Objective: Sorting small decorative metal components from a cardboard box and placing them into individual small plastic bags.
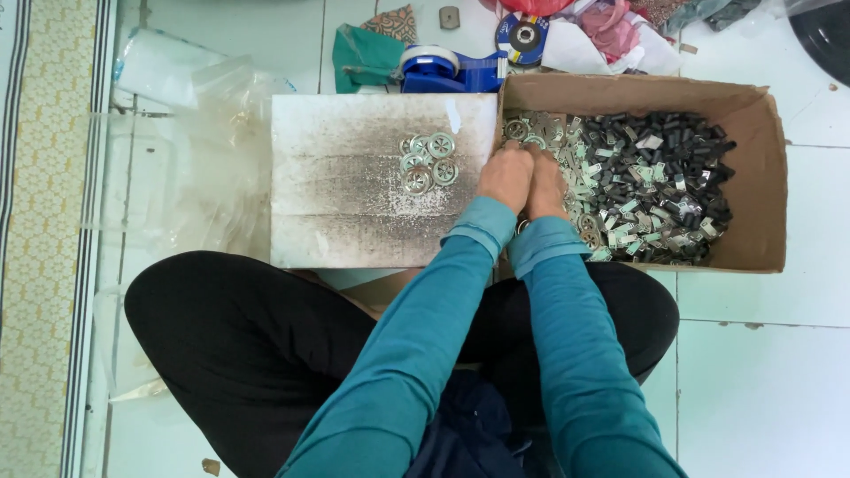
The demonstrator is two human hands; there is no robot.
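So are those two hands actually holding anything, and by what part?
It cannot be told. The left hand and right hand are pressed together at the cardboard box's left edge, over the small metal parts, with their fingertips hidden.

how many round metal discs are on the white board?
About 6 round silvery metal discs, clustered touching near the stained white board's upper right, left of the left hand. Overlap may hide more; others lie in the cardboard box.

Both hands, left and right, reach into the cardboard box of metal parts (fingers hidden).
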